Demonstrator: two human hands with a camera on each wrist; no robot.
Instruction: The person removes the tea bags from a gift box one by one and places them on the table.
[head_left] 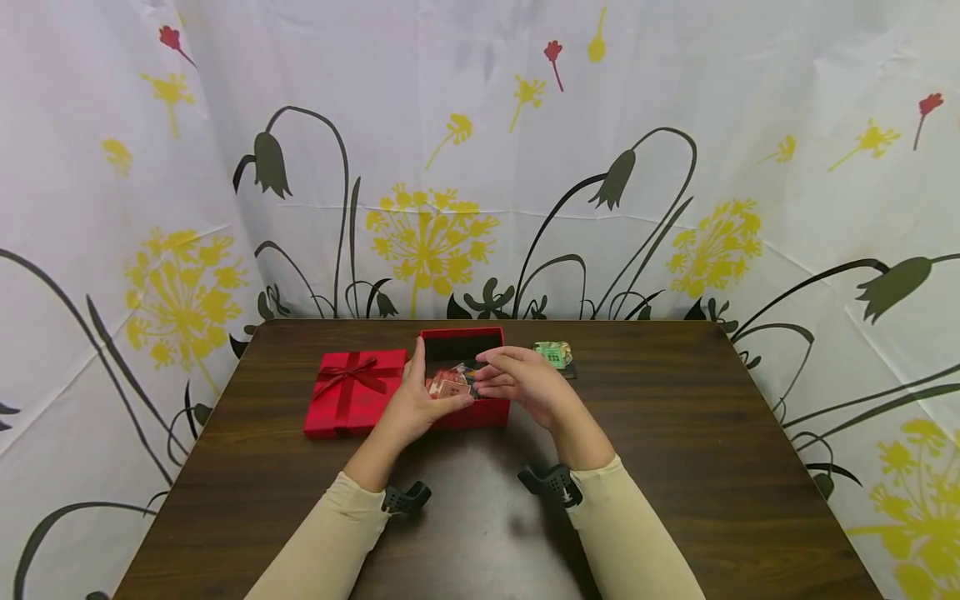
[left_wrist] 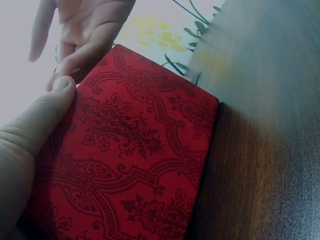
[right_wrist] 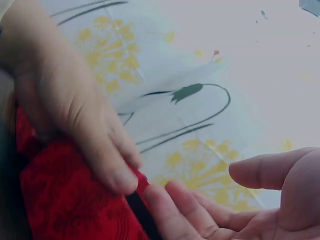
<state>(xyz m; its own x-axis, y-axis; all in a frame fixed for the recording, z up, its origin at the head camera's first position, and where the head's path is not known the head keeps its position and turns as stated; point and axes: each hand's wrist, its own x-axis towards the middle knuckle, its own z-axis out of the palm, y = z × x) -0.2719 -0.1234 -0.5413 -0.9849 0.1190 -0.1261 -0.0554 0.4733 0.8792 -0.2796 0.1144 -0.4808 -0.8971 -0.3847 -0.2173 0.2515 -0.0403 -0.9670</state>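
Note:
A red open box (head_left: 470,417) with a dark floral pattern and black inside stands at the table's middle. Small printed pieces (head_left: 452,386), one reddish with a pale label, lie inside it. My left hand (head_left: 414,406) rests at the box's left front corner, thumb stretched along the front rim and fingers straight. In the left wrist view, the left thumb (left_wrist: 50,107) lies at the top edge of the patterned front wall (left_wrist: 130,150). My right hand (head_left: 525,383) is over the box's right side, fingers extended and relaxed, nothing in its grasp; in the right wrist view its fingertips (right_wrist: 162,200) are right at the rim.
The red lid (head_left: 330,421) with a dark red ribbon bow lies left of the box. Right of it, a green printed piece (head_left: 555,354) lies on a dark flat piece. Behind the brown table (head_left: 675,400) hangs a white flowered curtain (head_left: 480,167).

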